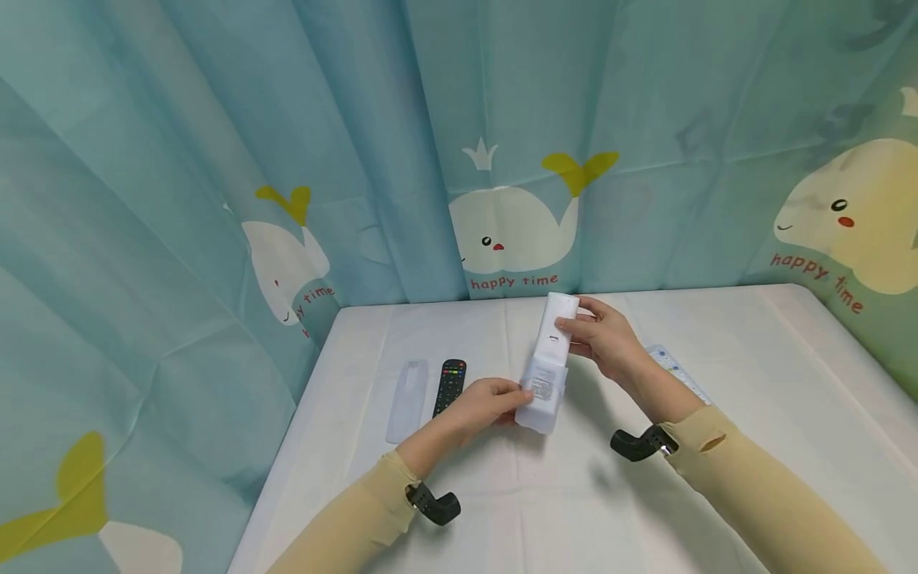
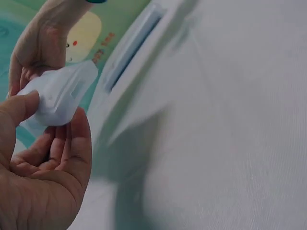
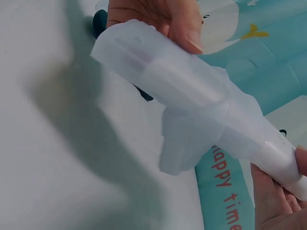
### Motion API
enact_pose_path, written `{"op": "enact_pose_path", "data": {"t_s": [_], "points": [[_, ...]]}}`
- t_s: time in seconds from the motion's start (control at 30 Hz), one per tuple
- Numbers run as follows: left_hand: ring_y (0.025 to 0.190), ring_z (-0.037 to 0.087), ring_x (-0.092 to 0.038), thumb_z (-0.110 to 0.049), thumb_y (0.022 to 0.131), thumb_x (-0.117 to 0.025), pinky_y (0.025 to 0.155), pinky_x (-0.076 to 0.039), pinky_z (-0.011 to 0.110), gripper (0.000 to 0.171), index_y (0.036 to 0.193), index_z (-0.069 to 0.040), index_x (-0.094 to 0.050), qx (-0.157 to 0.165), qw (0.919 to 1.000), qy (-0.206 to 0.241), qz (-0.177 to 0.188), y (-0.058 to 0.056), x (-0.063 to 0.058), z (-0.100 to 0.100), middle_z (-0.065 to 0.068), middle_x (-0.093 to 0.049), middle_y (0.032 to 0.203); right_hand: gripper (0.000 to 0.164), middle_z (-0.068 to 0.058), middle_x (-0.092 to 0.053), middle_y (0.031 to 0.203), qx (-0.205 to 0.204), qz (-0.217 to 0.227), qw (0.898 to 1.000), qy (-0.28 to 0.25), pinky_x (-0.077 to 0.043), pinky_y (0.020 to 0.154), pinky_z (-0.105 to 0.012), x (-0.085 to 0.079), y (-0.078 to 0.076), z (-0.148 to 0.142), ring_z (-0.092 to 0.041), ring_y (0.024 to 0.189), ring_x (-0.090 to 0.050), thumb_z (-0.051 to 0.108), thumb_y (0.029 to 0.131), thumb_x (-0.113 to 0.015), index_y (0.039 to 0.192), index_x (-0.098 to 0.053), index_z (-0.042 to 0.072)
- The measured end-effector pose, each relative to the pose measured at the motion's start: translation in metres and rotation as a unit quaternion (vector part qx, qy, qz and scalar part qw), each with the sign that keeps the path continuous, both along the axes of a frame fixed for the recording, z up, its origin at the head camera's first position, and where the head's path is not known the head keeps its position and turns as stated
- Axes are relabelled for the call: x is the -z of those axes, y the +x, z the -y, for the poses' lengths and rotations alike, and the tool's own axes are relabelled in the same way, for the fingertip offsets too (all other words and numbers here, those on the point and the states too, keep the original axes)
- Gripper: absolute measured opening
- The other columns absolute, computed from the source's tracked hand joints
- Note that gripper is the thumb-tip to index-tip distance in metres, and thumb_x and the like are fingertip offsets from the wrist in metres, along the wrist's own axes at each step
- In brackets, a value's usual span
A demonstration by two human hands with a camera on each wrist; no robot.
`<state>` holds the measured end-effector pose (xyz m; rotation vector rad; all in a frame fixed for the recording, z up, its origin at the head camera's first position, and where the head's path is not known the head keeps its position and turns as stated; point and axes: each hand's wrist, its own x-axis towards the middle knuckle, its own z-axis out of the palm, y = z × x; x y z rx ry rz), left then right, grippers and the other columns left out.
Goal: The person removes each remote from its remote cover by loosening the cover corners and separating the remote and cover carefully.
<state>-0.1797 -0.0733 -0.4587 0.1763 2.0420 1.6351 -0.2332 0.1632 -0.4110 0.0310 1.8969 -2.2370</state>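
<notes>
Left forearm (image 1: pixel 433 446) and right forearm (image 1: pixel 668 392) reach forward, angled inward. Left hand (image 1: pixel 488 404) pinching, thumb (image 2: pixel 25 106) opposing curled fingers (image 2: pixel 80 134); right hand (image 1: pixel 608 341) pinching too, farther forward.

A curtained-off booth or corner, set around a bench (image 1: pixel 545 502) covered in white. Blue-green curtains (image 1: pixel 358 96) hang along its far, left and right sides, printed with cartoon whales (image 1: pixel 512 219) and the red words "happy time" (image 1: pixel 513 282). Whether home or studio lies beyond cannot be told.
</notes>
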Motion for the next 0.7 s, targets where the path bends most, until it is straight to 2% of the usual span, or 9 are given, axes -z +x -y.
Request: {"op": "enact_pose_path", "data": {"t_s": [0.13, 0.43, 0.53, 0.7], "points": [[0.099, 0.020, -0.067, -0.025, 0.099, -0.070, 0.089, -0.056, 0.035, 0.037, 0.123, 0.002, -0.067, -0.010, 0.9985, 0.045, 0.029, -0.0014, 0.0022, -0.0011, 0.009, -0.070, 0.114, 0.065, -0.004, -0.066, 0.111, -0.003, -0.004, 1.000, -0.006, -0.060, 0.080, -0.029, 0.0020, 0.0005, 0.0005, -0.013, 0.088, -0.071, 0.008, 0.099, -0.068, 0.152, -0.032, -0.002], [0.110, 0.023, -0.066, -0.017, 0.098, -0.068, 0.096, -0.054, 0.039, 0.046, 0.140, -0.001, -0.058, -0.005, 0.9948, 0.094, 0.038, -0.0003, 0.0035, -0.0017, 0.010, -0.068, 0.123, 0.063, -0.003, -0.067, 0.111, -0.027, -0.014, 0.999, -0.016, -0.059, 0.080, -0.028, 0.0071, 0.0013, 0.0020, -0.013, 0.090, -0.071, 0.007, 0.100, -0.065, 0.153, -0.031, -0.002], [0.111, 0.025, -0.065, -0.012, 0.097, -0.068, 0.096, -0.054, 0.040, 0.050, 0.145, -0.002, -0.054, 0.008, 0.9931, 0.106, 0.049, -0.0004, 0.0038, -0.0004, 0.011, -0.068, 0.126, 0.063, -0.004, -0.067, 0.112, -0.032, -0.015, 0.999, -0.016, -0.059, 0.081, -0.029, 0.0080, 0.0009, 0.0020, -0.013, 0.090, -0.071, 0.007, 0.100, -0.065, 0.153, -0.031, -0.002], [0.115, 0.026, -0.064, -0.001, 0.095, -0.070, 0.099, -0.052, 0.042, 0.064, 0.153, -0.007, -0.044, 0.049, 0.9907, 0.109, 0.065, -0.0013, 0.0034, 0.0028, 0.012, -0.066, 0.129, 0.065, -0.009, -0.063, 0.120, -0.035, -0.016, 0.999, 0.007, -0.059, 0.082, -0.029, 0.0084, 0.0008, 0.0004, -0.013, 0.092, -0.070, 0.009, 0.101, -0.065, 0.155, -0.030, -0.001]]}}
